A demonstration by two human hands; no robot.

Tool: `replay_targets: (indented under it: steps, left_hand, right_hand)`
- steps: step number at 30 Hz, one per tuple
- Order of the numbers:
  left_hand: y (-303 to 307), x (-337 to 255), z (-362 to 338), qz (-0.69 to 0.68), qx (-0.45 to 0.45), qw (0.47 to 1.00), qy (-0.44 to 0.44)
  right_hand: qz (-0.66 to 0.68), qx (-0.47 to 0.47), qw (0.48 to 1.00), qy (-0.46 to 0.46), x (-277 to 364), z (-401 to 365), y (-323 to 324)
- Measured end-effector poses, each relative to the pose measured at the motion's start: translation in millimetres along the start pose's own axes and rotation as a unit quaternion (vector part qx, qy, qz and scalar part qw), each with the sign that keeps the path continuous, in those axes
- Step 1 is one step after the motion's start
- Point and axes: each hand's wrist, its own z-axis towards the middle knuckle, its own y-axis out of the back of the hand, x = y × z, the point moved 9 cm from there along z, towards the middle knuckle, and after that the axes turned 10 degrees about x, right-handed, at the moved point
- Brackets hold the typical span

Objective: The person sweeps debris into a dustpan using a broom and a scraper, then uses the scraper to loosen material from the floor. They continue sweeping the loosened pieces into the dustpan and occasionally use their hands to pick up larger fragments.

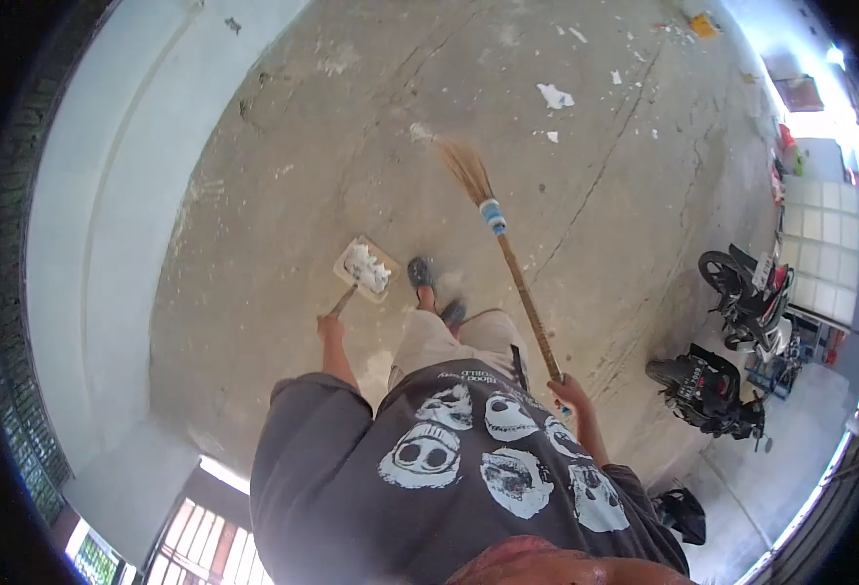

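Note:
My left hand (330, 328) is closed around the handle of a dustpan (342, 265), held out low to the left of my feet. White debris (367, 267) lies heaped in its pan. In my right hand (570, 392) is the upper end of a long broom (519, 278), the fingers wrapped round its stick. The broom slants forward, its brown bristles (465, 173) fanned out over the concrete floor ahead of me. A blue and white band binds the bristles to the stick.
White flakes (554, 96) are scattered over the cracked concrete floor (400, 166) ahead, with a yellow-orange scrap (704, 25) farther off. Two motorcycles (710, 392) (753, 291) stand at the right. A pale wall (122, 195) runs along the left.

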Motion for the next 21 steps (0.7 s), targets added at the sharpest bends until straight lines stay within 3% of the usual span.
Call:
replay_targets:
  steps: [1,2,5,6,7,8,10,13,17,19,21]
  left_hand:
    - [-5.8,4.0,0.6,-0.012,0.051,0.999,0.005]
    - [10.2,0.8,-12.9,-0.010,0.039,0.999,0.000]
    - [47.5,-3.9,-67.6,0.074,0.002,0.996,-0.045]
    - [40.2,8.7,-64.0,-0.140,-0.022,0.989,-0.044]
    - [39.0,20.3,-60.4,-0.349,-0.042,0.935,-0.046]
    - [50.3,15.8,-63.7,-0.340,-0.048,0.937,-0.055]
    - [54.8,3.9,-82.1,-0.600,0.009,0.799,-0.033]
    - [76.8,-15.8,-92.1,-0.616,0.003,0.786,-0.057]
    - [94.2,-22.9,-98.9,-0.557,-0.011,0.827,-0.075]
    - [97.1,-17.2,-98.0,-0.594,0.004,0.797,-0.109]
    - [106.8,-9.0,-109.7,-0.556,0.007,0.823,-0.120]
  right_hand:
    - [-0.005,-0.064,0.998,0.011,0.0,-7.5,-2.4]
    - [-0.009,-0.126,0.992,0.021,2.1,-17.6,-3.8]
    - [-0.012,-0.169,0.985,0.025,-21.1,-29.2,-25.5]
    - [0.000,-0.170,0.985,0.030,-32.0,-31.2,-36.9]
    - [0.005,-0.179,0.984,0.014,-47.4,-33.3,-45.4]
    - [0.010,-0.188,0.982,-0.001,-63.9,-33.8,-53.3]
    - [0.052,-0.194,0.980,-0.008,-101.7,-27.0,-79.0]
    - [0.118,-0.200,0.972,-0.021,-142.5,-26.9,-127.5]
    - [0.221,-0.199,0.955,-0.005,-182.9,-24.5,-205.9]
    - [0.246,-0.212,0.946,0.001,-210.3,-11.7,-254.6]
    - [0.264,-0.224,0.938,0.000,-219.9,-27.7,-304.0]
